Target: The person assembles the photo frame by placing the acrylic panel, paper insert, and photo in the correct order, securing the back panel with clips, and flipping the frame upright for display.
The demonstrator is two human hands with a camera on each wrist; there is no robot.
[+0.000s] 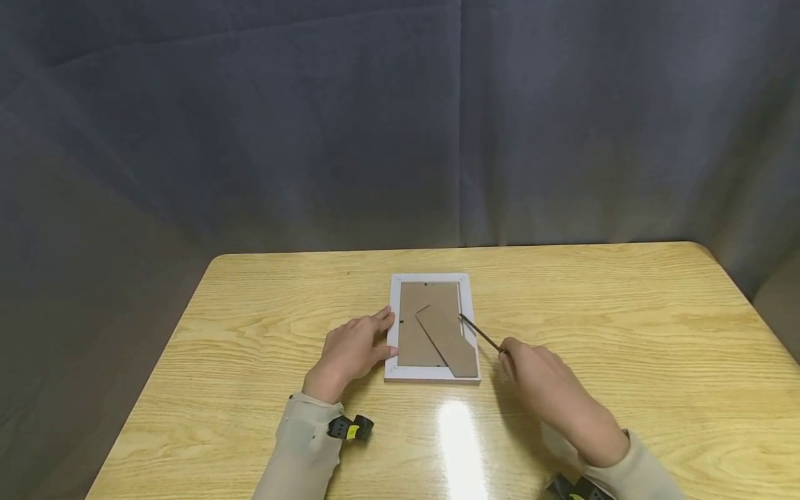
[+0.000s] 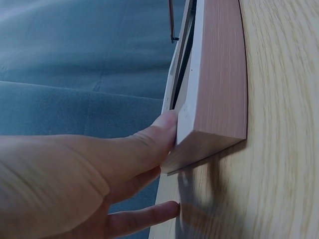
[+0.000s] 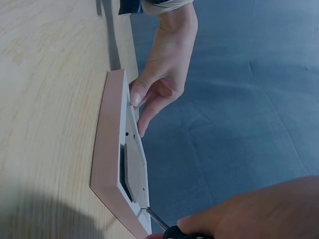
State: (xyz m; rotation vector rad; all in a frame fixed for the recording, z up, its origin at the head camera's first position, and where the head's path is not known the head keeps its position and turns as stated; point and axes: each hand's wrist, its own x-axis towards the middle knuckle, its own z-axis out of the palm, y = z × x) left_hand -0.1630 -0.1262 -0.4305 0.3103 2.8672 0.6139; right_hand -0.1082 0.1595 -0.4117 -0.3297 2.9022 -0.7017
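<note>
A white-rimmed picture frame (image 1: 428, 373) lies face down on the wooden table, with its brown backing board (image 1: 412, 347) upward. A slanted easel leg (image 1: 453, 340) is on that backing. My left hand (image 1: 353, 351) rests on the frame's left side; the thumb and a finger touch the white rim. In the left wrist view another finger reaches down by the tabletop. My right hand (image 1: 550, 382) grips a screwdriver (image 1: 484, 332) by its dark handle. Its thin metal tip meets the inner right edge of the frame, where small dark tabs (image 1: 402, 321) sit around the backing.
The wooden table (image 1: 262, 298) extends on both sides of the frame. A dark grey curtain (image 1: 337, 139) hangs behind it. Black straps with camera mounts (image 1: 350, 428) are on both wrists, and light glares off the tabletop near the front.
</note>
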